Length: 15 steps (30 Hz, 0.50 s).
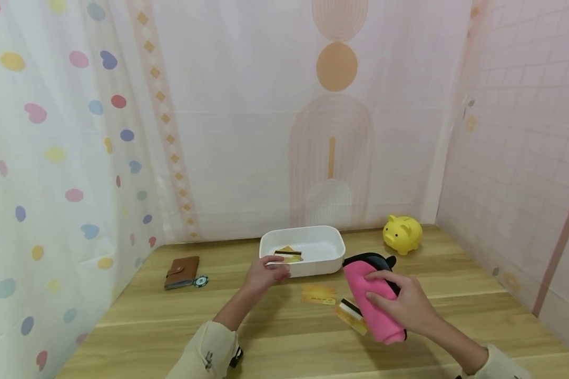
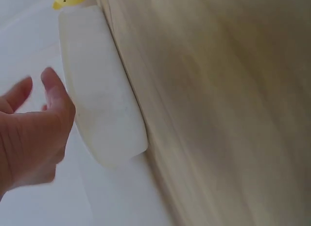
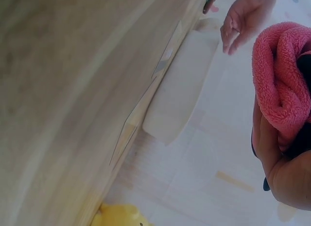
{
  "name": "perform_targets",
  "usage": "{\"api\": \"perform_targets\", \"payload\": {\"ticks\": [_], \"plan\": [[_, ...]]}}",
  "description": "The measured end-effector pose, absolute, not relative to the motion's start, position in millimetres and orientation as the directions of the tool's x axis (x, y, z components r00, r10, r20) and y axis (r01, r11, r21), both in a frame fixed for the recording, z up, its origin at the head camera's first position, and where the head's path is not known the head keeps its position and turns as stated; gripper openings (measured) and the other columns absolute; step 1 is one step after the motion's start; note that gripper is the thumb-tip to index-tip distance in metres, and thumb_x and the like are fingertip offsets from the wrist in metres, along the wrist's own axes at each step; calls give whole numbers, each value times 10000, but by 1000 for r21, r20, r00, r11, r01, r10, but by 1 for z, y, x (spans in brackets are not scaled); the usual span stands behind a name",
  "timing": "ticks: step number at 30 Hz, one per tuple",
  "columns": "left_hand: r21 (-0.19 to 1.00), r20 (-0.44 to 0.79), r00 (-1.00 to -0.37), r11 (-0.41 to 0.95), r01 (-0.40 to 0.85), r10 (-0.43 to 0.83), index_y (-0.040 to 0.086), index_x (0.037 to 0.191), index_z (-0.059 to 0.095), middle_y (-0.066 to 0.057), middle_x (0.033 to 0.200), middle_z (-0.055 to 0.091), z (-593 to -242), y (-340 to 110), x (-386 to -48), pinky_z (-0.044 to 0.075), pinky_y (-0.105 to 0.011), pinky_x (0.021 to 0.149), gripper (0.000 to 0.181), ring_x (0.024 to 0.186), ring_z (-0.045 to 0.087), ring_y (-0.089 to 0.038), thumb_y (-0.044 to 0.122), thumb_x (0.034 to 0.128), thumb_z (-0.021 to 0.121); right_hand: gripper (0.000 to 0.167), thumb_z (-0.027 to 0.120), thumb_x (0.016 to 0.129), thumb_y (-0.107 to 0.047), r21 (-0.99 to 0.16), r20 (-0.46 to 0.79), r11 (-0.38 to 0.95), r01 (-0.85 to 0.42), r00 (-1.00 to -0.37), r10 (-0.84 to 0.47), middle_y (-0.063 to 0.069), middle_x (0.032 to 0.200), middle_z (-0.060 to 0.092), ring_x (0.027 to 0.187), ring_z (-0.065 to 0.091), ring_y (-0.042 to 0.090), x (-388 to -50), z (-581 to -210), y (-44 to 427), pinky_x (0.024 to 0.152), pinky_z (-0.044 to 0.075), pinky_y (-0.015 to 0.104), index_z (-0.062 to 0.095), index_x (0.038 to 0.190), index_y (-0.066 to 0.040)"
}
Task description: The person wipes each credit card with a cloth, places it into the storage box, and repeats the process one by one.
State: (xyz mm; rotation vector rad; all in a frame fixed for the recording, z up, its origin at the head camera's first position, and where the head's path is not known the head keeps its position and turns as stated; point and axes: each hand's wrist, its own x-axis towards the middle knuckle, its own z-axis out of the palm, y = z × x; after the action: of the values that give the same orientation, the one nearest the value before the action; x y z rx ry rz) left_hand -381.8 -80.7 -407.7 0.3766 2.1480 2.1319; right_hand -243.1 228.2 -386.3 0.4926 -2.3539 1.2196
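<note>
My left hand (image 1: 265,273) hovers at the near left rim of a white rectangular bin (image 1: 322,267). In the left wrist view, thumb and fingers of the left hand (image 2: 39,129) stand apart with nothing between them. Inside the bin, gold bank-style cards (image 1: 288,255) lie just past those fingertips, one showing a black stripe. My right hand (image 1: 403,302) grips a folded pink fleece item with black edging (image 1: 367,295), held tilted above the table; its exact kind cannot be told. Beside it on the table lie a gold card (image 1: 319,295) and another striped gold card (image 1: 351,316).
A yellow piggy bank (image 1: 402,235) stands at the back right. To the left lie a brown snap wallet (image 1: 182,271) and a poker chip (image 1: 201,281). Patterned curtains (image 1: 237,131) close off the wooden table (image 1: 142,326) at the back and both sides.
</note>
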Motion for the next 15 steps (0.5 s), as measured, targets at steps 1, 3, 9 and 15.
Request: {"api": "perform_targets", "payload": {"ticks": [1,3,9,15], "plan": [[992,105,-956,43,121,275,-130,1239,539,-246,1066,702,-407,-81,-381,586,-418,764,394,838,723,-242,17,909,695,255,809,834,-185,-671,532,551,-496,-840,-107,24,876,679,418,386,-12,-243,-386,228,395,409,247,716,1070,-174],[978,104,-929,132,160,356,-99,1255,552,-240,1117,691,-407,-80,-379,580,-433,744,403,888,720,-283,51,912,701,253,808,834,-187,-673,528,554,-491,-843,-105,32,887,681,421,397,-4,-243,-386,228,397,414,251,716,1069,-176],[911,115,-837,279,304,536,-77,1240,584,-221,1139,688,-408,-75,-375,545,-360,646,407,949,705,-292,94,900,729,253,801,842,-191,-690,508,539,-483,-854,-115,50,879,675,432,464,25,-241,-386,228,404,445,267,713,1078,-165],[797,148,-763,381,469,629,-72,1182,622,-193,1121,683,-406,-70,-374,549,-381,862,393,1095,641,-311,63,849,779,255,808,833,-182,-681,518,547,-487,-848,-109,46,910,680,443,431,9,-240,-385,229,409,426,252,715,1070,-172]]}}
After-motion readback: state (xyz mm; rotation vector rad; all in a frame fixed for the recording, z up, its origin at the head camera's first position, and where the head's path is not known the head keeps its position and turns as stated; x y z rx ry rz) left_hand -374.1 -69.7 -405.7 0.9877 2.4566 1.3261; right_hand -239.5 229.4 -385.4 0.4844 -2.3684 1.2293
